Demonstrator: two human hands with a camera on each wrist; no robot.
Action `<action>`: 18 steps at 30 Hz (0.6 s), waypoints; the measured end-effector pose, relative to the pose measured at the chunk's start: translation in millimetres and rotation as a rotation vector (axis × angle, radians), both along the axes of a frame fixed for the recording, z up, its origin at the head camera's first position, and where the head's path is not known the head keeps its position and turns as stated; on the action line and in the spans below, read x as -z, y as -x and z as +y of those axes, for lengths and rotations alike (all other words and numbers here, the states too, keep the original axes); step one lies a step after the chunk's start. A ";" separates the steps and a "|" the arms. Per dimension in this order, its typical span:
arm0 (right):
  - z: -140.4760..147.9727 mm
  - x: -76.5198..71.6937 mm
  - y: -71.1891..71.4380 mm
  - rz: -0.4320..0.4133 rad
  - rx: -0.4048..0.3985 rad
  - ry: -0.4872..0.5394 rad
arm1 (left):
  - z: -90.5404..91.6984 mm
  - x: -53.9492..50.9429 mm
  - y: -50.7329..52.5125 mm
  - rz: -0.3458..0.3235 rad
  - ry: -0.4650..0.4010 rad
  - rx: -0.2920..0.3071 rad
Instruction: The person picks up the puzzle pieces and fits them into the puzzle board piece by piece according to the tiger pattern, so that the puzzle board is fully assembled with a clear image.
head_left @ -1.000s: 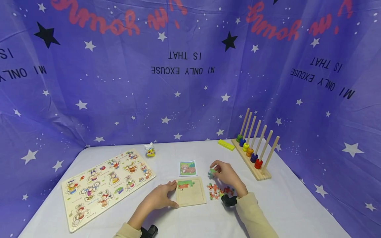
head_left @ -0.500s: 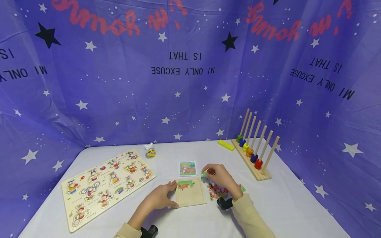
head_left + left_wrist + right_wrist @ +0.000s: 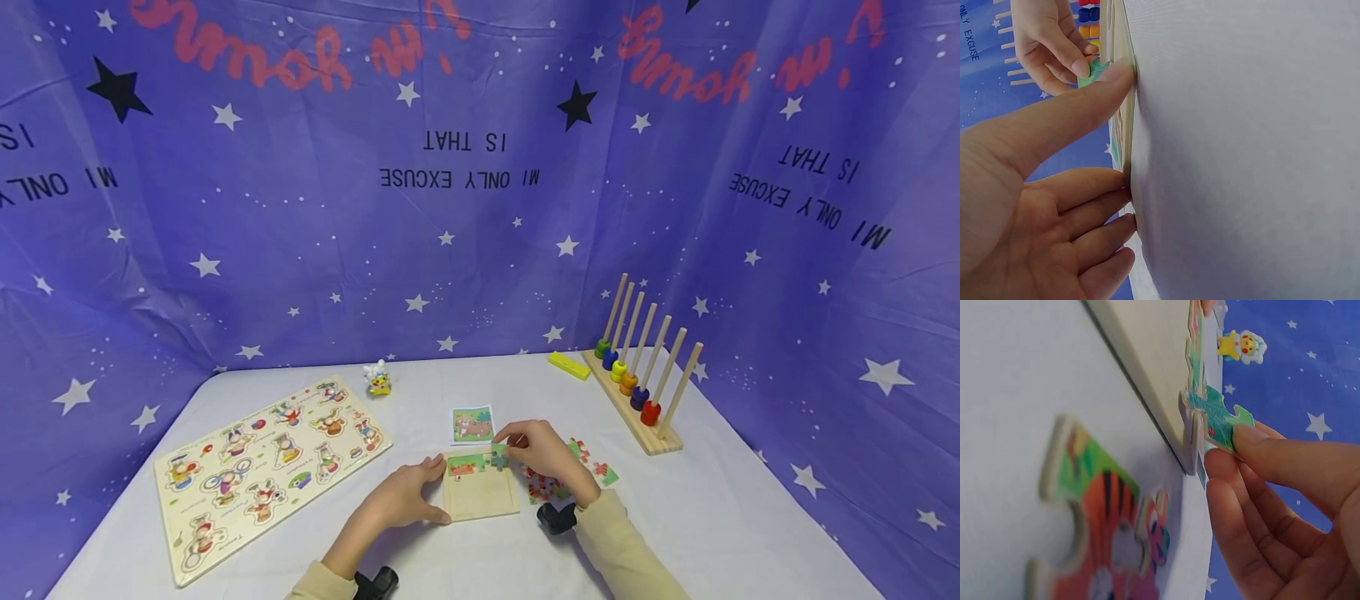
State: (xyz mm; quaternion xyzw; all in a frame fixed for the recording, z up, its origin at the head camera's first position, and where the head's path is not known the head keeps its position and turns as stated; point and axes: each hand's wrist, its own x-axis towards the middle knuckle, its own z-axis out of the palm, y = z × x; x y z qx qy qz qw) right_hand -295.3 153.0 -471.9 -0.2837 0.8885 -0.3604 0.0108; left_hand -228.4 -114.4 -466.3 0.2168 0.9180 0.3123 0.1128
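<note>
A wooden puzzle tray lies in front of the person, with joined green and red pieces in its upper left. The left hand holds the tray's left side, thumb at the lower corner and fingers along the edge. Between thumb and fingers, the right hand pinches a green-teal puzzle piece at the tray's upper right corner. In the right wrist view that piece is tilted over the tray rim, beside the pieces inside. Loose red and green pieces lie right of the tray.
A picture card lies behind the tray. At left is a large pegged picture board, with a small white and yellow figure behind. A yellow block and a wooden peg rack with coloured beads stand at the back right.
The right hand has moved left with the green-teal piece, from above the loose pieces to the tray's upper right corner, uncovering more loose pieces. The left hand has stayed on the tray.
</note>
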 end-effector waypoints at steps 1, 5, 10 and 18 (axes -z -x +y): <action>-1.2 0.4 -0.1 -0.010 -0.008 -0.006 | 0.0 0.1 0.0 -0.003 0.000 -0.001; -5.3 1.8 1.0 -0.027 -0.039 -0.026 | -0.4 0.1 0.6 0.001 0.001 -0.004; -9.4 3.0 5.2 -0.012 -0.054 -0.045 | -0.2 1.4 0.8 0.013 0.003 0.003; -12.0 4.4 6.9 -0.027 -0.034 -0.053 | 0.4 2.7 0.7 0.011 0.009 -0.006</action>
